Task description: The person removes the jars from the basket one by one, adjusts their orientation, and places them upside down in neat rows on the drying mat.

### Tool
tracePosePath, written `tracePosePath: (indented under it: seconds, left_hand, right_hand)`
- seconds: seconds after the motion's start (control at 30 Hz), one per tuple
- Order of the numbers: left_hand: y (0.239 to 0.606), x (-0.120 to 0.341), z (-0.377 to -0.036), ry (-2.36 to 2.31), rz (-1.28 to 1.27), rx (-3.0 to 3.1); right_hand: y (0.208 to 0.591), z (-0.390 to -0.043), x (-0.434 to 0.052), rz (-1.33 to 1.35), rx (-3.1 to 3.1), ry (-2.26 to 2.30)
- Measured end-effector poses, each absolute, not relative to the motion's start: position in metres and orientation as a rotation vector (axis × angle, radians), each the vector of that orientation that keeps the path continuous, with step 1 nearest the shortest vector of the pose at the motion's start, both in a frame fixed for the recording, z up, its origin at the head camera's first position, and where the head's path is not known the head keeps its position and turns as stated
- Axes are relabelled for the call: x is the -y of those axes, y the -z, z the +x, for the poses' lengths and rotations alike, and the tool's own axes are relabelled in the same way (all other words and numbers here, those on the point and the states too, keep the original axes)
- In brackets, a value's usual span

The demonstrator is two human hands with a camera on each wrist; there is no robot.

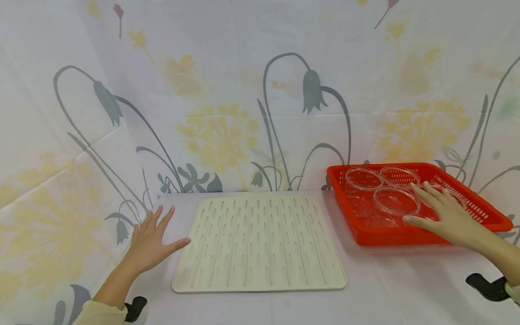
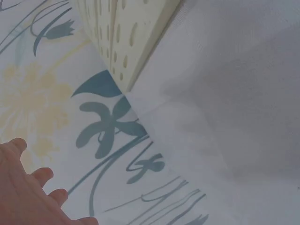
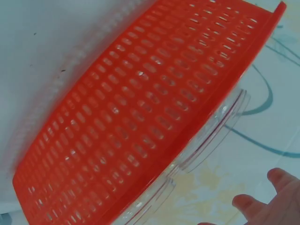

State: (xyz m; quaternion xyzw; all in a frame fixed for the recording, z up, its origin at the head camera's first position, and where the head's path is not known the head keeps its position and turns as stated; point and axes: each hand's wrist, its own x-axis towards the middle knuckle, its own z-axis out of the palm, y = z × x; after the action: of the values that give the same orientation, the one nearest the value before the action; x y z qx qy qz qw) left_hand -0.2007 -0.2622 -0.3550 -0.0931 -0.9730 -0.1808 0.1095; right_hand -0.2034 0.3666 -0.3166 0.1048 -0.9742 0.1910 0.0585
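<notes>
Over the red basket (image 1: pixel 400 236), right of the cream mat (image 1: pixel 260 243), right hand (image 1: pixel 447 216) is spread, fingers apart; clear round dishes (image 1: pixel 396 201) sit inside, contact hard to tell from this angle. Left hand (image 1: pixel 148 246), also spread, is just beside the mat's left edge.

Red basket (image 1: pixel 400 237), cream mat (image 1: pixel 260 243), flower-patterned backdrop (image 1: pixel 221 81)

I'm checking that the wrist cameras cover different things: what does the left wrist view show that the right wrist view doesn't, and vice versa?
Only the left wrist view: the cream, rectangular slotted mat, partly in frame, and the left hand.

Only the right wrist view: the red perforated plastic basket, the edges of clear round dishes and the right hand.

Both: the white cloth backdrop with yellow and grey-blue flower print.
</notes>
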Motion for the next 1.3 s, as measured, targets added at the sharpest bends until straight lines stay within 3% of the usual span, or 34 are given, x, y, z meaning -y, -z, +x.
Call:
tracePosePath:
  seconds: [0.4,1.3]
  left_hand:
    - [0.351,0.247,-0.209,0.676,-0.316,2.846]
    - [0.35,0.211,-0.221,0.865,-0.395,2.837]
  right_hand:
    - [0.306,-0.213,-0.363,0.368,2.964,-0.749]
    - [0.311,-0.237,-0.364,0.139,3.109,-1.073]
